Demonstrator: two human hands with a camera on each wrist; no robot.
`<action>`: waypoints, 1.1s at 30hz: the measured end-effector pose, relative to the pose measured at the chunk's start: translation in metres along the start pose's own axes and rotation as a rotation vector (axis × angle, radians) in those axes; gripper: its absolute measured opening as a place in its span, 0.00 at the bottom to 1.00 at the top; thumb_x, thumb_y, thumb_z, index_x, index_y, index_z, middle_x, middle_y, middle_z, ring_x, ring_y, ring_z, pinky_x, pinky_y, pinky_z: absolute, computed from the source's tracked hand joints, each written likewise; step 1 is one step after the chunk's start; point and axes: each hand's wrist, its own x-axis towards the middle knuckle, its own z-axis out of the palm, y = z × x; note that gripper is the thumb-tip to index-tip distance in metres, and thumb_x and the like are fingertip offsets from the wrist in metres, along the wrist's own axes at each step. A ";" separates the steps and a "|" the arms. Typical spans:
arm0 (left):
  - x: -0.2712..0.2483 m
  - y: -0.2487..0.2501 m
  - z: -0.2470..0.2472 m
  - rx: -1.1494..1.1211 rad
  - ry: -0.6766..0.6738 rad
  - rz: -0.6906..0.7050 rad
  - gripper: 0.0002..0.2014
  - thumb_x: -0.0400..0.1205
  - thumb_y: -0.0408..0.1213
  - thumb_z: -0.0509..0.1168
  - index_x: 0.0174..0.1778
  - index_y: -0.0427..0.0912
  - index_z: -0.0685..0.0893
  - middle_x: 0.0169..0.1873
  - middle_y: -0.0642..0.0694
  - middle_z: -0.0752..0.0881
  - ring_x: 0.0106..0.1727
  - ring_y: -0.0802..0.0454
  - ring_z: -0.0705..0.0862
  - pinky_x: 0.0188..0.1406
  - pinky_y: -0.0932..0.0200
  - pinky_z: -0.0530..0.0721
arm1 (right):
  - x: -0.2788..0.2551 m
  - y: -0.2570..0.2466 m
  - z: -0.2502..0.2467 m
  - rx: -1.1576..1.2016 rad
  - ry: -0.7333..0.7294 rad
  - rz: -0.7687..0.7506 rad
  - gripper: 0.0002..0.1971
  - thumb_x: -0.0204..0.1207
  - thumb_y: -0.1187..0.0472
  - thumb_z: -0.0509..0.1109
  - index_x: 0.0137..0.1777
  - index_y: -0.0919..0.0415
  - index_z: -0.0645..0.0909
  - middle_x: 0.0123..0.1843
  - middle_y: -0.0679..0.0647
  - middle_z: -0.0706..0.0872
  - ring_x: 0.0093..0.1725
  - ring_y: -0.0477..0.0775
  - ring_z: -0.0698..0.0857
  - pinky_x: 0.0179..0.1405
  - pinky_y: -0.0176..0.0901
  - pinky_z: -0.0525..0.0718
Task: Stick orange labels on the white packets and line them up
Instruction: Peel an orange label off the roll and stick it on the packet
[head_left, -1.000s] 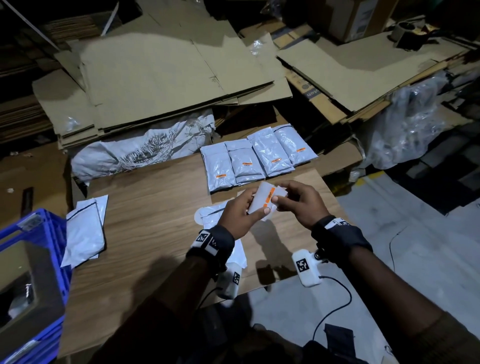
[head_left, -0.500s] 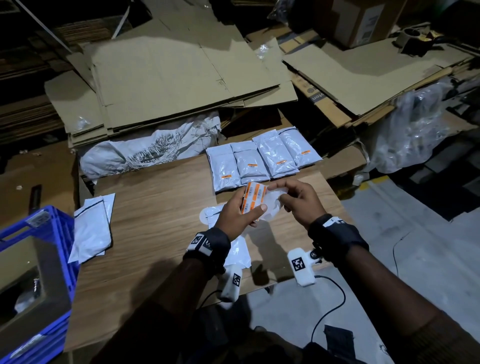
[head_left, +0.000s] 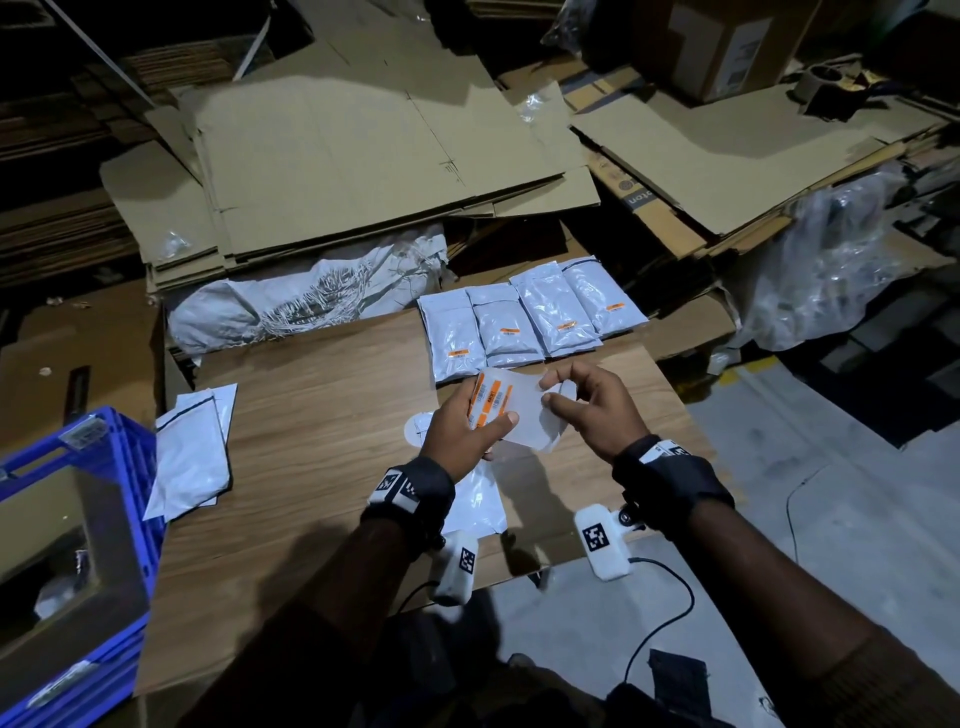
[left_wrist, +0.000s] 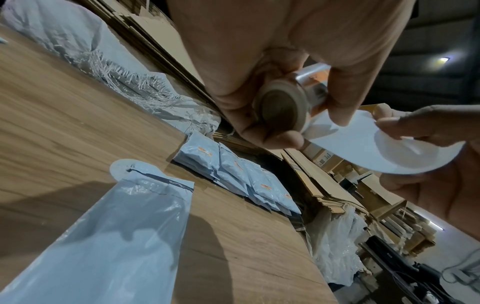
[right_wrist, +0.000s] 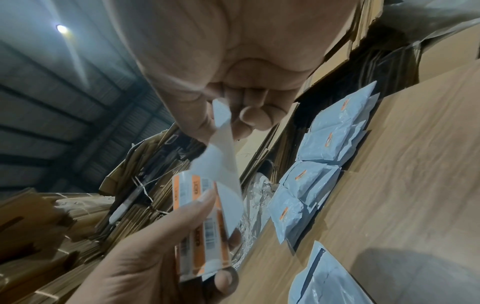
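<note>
The left hand (head_left: 465, 431) gripped the label roll (head_left: 488, 397) above the bench (head_left: 322, 415), while the right hand (head_left: 587, 410) pinched the white backing strip (head_left: 524, 415) drawn off toward 3 o'clock. The strip could tear or a label fold onto itself if pulled askew. Four labelled packets (head_left: 530, 317) lay at 12 o'clock, long axes running 6 to 12; an unlabelled packet (head_left: 475, 493) lay beneath the left wrist.

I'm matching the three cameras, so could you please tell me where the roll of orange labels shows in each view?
Head: label roll, centre, held in left hand.
Left wrist: roll end-on, upper centre, under the fingers.
Right wrist: roll, lower centre-left.
Shared landmark: row of labelled packets on the wooden board.
</note>
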 end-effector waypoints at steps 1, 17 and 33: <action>0.000 -0.001 -0.001 0.014 0.005 0.017 0.22 0.80 0.44 0.77 0.69 0.52 0.80 0.54 0.51 0.88 0.46 0.54 0.88 0.32 0.58 0.87 | -0.001 0.001 0.000 -0.022 0.004 -0.015 0.10 0.73 0.65 0.75 0.51 0.51 0.87 0.47 0.50 0.89 0.39 0.53 0.82 0.43 0.52 0.83; -0.006 -0.006 -0.004 0.453 -0.060 0.407 0.27 0.73 0.37 0.79 0.67 0.56 0.85 0.57 0.54 0.87 0.58 0.53 0.84 0.57 0.50 0.84 | -0.018 -0.026 0.004 -0.106 -0.066 0.068 0.06 0.84 0.49 0.74 0.53 0.48 0.89 0.34 0.54 0.91 0.34 0.51 0.89 0.38 0.47 0.85; -0.003 -0.012 0.000 0.168 0.027 0.277 0.45 0.69 0.33 0.85 0.81 0.51 0.71 0.69 0.50 0.75 0.70 0.56 0.79 0.65 0.62 0.83 | -0.023 0.000 0.021 0.285 0.007 0.301 0.16 0.72 0.66 0.85 0.59 0.62 0.89 0.55 0.68 0.90 0.44 0.55 0.90 0.47 0.51 0.92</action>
